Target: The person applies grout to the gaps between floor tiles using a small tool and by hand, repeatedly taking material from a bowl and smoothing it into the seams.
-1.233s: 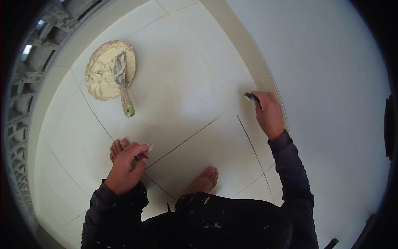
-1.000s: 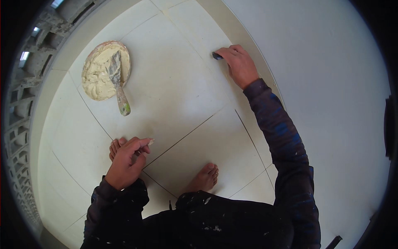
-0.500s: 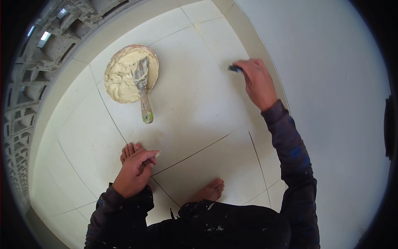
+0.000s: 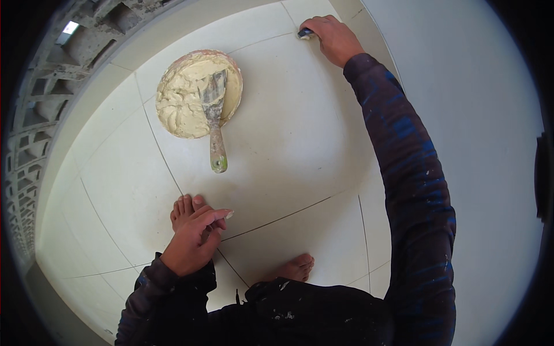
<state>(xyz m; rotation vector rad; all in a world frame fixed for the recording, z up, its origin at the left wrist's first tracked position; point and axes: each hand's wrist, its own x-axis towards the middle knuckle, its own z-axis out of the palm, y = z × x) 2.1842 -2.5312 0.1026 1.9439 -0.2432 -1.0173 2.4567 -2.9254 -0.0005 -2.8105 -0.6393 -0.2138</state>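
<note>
High in the view, my right hand (image 4: pixel 333 39) is closed around a small dark-blue and black scraper (image 4: pixel 305 33). Pale paste clings to its lower edge, which meets the tiled floor beside a joint line. My left hand (image 4: pixel 193 239) hovers low over my left foot, its index finger stretched out with a dab of cream paste (image 4: pixel 229 214) on the tip. The thumb stands apart and the other fingers curl under. Left of centre sits a round tub of cream paste (image 4: pixel 180 98). Across it lies a smeared putty knife (image 4: pixel 214 109), handle toward me.
Pale floor tiles (image 4: pixel 288 132) with dark joint lines spread around my bare feet. A smooth pale wall (image 4: pixel 456 104) rises on the right, with a beige skirting (image 4: pixel 360 26) at its base. Along the left runs a grey openwork block wall (image 4: pixel 75 63).
My right hand has moved farther away and slightly left, bringing the scraper down to the far joint line. The left hand keeps nearly the same pose, and the view has shifted slightly.
</note>
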